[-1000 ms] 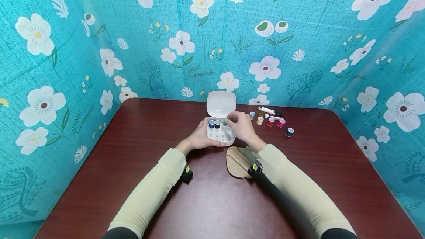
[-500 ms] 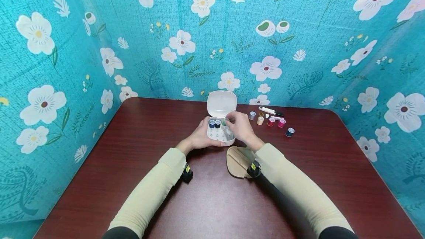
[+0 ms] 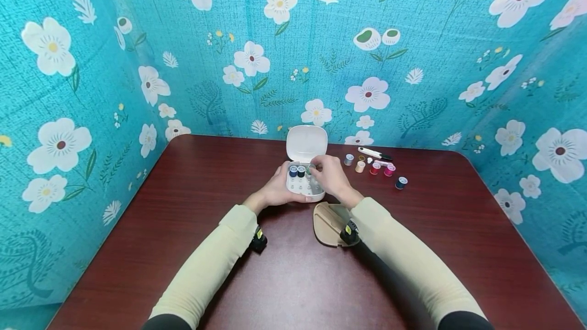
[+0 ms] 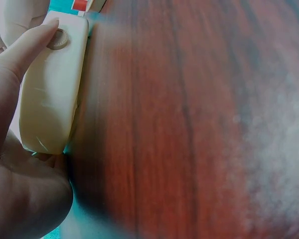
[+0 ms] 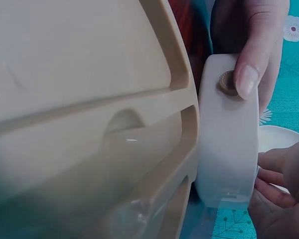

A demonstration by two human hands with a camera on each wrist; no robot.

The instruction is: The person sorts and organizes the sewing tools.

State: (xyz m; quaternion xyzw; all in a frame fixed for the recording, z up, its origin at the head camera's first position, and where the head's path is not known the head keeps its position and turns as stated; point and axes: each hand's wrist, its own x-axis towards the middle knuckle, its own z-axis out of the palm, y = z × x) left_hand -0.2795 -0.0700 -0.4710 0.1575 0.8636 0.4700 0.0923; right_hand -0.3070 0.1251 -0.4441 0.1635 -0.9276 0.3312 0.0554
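A white thread box (image 3: 316,198) stands at the back middle of the table with its lid (image 3: 307,140) raised. My left hand (image 3: 275,190) grips it from the left, thumb along the front beside a round button (image 4: 59,40). In the back row of pegs sit a dark blue spool (image 3: 293,171) and a black spool (image 3: 301,171). Just right of them my right hand (image 3: 334,174) pinches a green spool (image 3: 309,170), mostly hidden by the fingers. Seen from the right wrist, those fingers reach behind the box wall (image 5: 226,149).
A tan compartment tray (image 3: 324,225) lies under my right wrist. Right of the box are light blue (image 3: 349,159), cream (image 3: 360,167), red (image 3: 375,168), pink (image 3: 390,169) and dark (image 3: 401,183) spools. Behind them lies a white-and-black tool (image 3: 373,153). Floral cloth hangs behind the table.
My right hand has turned and shifted slightly over the back row, and less of the green spool shows. The left hand and box keep their place.
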